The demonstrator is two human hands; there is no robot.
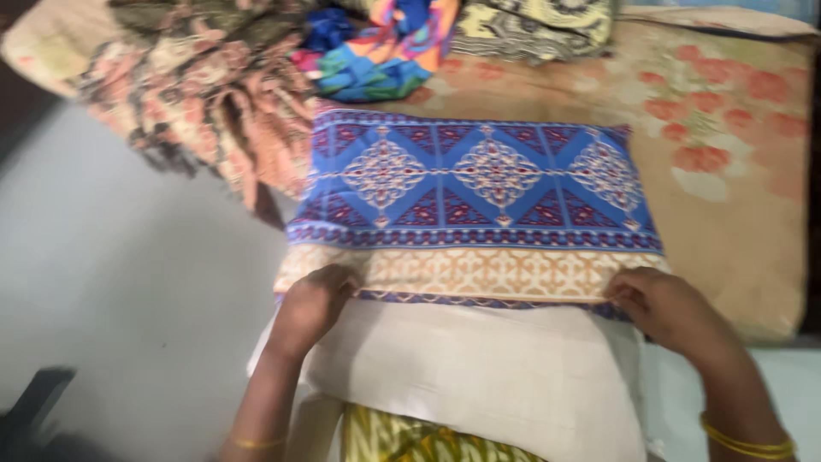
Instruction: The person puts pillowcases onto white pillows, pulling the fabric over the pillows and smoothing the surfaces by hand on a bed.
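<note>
- At the bottom centre of the frame a strip of yellow patterned fabric (pixel 410 441) shows, the person's own clothing as far as can be told; a plain cream cloth (pixel 487 376) lies above it, hanging off the bed edge.
- The left hand (pixel 312 301) sits at the lower left of the folded cloth, fingers curled over its near edge, pinching the left corner; a thin gold bangle (pixel 255 443) circles that wrist.
- The right hand (pixel 667 306), at the lower right, grips the other near corner with fingers closed on the hem; gold bangles (pixel 748 443) ring its wrist.
- The blue patterned cloth (pixel 479 192) lies flat in mid-frame on the floral bedsheet (pixel 727 171); it already looks folded into a neat rectangle, its beige border band nearest the hands; by appearance a further fold or smoothing remains.
- Farther off, in the upper left, a fringed brown shawl (pixel 205 94) lies crumpled; a bright multicoloured cloth (pixel 385 51) and a yellow-black printed cloth (pixel 530 26) lie unfolded along the top; the grey floor (pixel 111 282) fills the left.
</note>
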